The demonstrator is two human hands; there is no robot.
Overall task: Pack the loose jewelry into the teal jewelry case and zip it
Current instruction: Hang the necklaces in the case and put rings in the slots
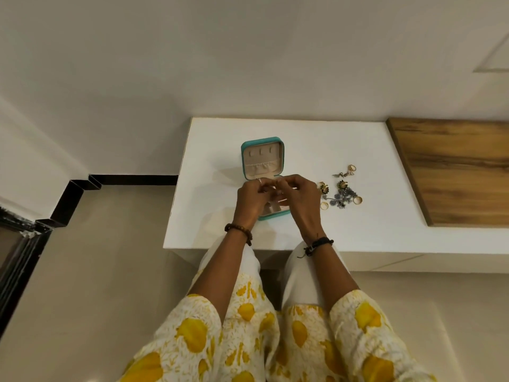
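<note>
Head view looks down on a white table where the teal case lies open, its lid flat toward the wall. Both hands meet just over the near half of the case: the left hand and the right hand have fingers curled, fingertips together, pinching something too small to make out. Loose jewelry, rings and earrings, lies on the table just right of the right hand.

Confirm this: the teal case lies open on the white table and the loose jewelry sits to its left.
Not quite. In the head view the teal case does lie open on the white table, but the loose jewelry sits to its right.
</note>
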